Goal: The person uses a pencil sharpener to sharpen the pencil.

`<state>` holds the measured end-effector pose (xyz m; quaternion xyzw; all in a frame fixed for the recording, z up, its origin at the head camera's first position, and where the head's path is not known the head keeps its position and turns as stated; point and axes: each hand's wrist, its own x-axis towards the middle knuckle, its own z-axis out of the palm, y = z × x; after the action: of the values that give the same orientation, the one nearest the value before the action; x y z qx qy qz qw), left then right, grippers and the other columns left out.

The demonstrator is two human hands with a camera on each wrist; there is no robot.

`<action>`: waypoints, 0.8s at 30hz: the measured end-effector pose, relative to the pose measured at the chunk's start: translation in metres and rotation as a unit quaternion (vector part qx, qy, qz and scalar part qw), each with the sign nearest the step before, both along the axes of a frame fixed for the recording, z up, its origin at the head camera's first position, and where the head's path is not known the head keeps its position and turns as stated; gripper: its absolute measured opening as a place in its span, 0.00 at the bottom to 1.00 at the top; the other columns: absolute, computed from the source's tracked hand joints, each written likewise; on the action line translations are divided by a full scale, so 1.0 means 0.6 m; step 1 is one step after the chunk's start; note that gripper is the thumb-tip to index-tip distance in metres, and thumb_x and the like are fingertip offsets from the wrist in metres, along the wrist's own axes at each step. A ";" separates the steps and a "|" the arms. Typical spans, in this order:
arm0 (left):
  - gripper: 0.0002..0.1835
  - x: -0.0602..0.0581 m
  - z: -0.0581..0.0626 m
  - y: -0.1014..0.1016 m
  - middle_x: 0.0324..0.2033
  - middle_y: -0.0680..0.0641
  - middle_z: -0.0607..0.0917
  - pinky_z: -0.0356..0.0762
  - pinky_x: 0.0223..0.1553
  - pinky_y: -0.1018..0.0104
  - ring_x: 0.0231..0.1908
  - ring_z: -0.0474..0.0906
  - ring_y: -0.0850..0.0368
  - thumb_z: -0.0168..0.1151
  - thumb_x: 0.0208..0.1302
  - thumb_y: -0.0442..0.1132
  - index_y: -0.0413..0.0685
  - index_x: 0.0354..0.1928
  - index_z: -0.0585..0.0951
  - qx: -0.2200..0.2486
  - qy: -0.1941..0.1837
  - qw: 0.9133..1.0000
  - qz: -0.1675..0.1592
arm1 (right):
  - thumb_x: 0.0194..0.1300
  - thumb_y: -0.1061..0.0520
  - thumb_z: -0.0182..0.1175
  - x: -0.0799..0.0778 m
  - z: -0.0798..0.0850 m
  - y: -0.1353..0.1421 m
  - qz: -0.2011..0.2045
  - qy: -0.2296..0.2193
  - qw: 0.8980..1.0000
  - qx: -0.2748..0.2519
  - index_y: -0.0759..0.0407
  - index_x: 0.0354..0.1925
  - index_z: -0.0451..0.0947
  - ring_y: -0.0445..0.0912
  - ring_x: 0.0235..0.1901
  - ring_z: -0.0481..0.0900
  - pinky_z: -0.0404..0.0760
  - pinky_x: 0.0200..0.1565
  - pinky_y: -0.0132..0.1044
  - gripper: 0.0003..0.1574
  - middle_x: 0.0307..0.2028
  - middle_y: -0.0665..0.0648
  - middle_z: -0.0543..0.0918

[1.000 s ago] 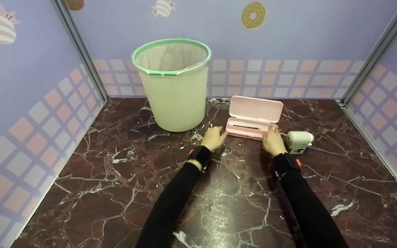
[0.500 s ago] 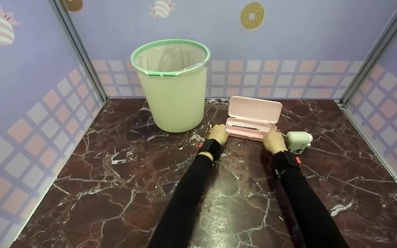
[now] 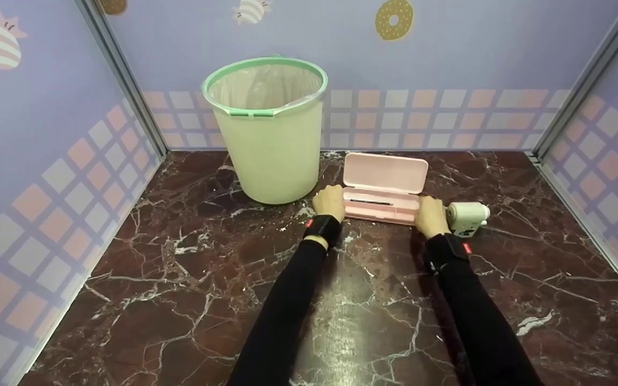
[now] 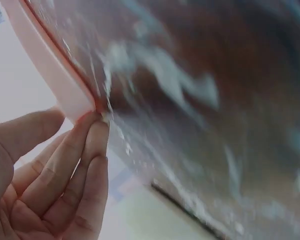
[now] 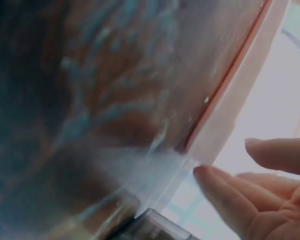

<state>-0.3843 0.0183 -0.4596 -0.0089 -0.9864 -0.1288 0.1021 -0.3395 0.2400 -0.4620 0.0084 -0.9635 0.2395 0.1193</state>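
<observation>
A pink pencil case (image 3: 384,172) lies on the table with its lid raised at the back and a dark, slim pen or pencil (image 3: 372,202) inside. My left hand (image 3: 329,201) pinches the left end of the case. In the left wrist view its thumb and fingertips meet the pink corner (image 4: 72,97). At the opposite end is my right hand (image 3: 431,216). The right wrist view has its index fingertip (image 5: 202,172) right at the case's corner, while the thumb (image 5: 275,155) stands apart from it.
Right beside the right hand stands a pale green device (image 3: 467,217) resembling a desktop pencil sharpener. A tall lined trash bin (image 3: 271,155) with a green rim is behind the left hand. Small pale bits (image 3: 283,229) lie scattered on the marbled table (image 3: 180,300). Patterned walls enclose three sides.
The pencil case has slid a little to the left. My left hand came to its left end and moved left with it; my right hand went from its front right corner to its right end.
</observation>
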 end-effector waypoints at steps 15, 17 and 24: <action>0.10 0.055 0.016 -0.077 0.42 0.36 0.88 0.86 0.42 0.50 0.44 0.86 0.39 0.64 0.57 0.28 0.36 0.42 0.85 0.013 -0.037 0.998 -0.057 | 0.50 0.71 0.66 0.013 0.004 -0.012 0.041 -0.053 0.996 -0.051 0.78 0.39 0.83 0.64 0.40 0.86 0.82 0.49 0.54 0.15 0.37 0.73 0.87; 0.08 0.073 0.019 -0.081 0.40 0.36 0.88 0.86 0.39 0.50 0.42 0.87 0.40 0.62 0.60 0.28 0.36 0.40 0.85 -0.007 -0.023 0.998 -0.054 | 0.49 0.71 0.67 0.017 0.006 -0.021 0.052 -0.060 0.996 -0.050 0.78 0.37 0.83 0.64 0.40 0.86 0.82 0.48 0.54 0.14 0.36 0.73 0.87; 0.11 0.109 0.024 -0.107 0.38 0.38 0.89 0.86 0.35 0.50 0.39 0.88 0.42 0.54 0.66 0.30 0.38 0.38 0.87 -0.052 -0.023 0.998 -0.030 | 0.47 0.71 0.68 0.033 0.002 -0.064 0.085 -0.041 0.995 -0.025 0.74 0.29 0.83 0.61 0.33 0.85 0.82 0.44 0.53 0.07 0.30 0.69 0.87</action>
<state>-0.3191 -0.0457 -0.4453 -0.0407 -0.9930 -0.0810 0.0753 -0.3197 0.2015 -0.4610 0.0775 -0.9570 0.2733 0.0592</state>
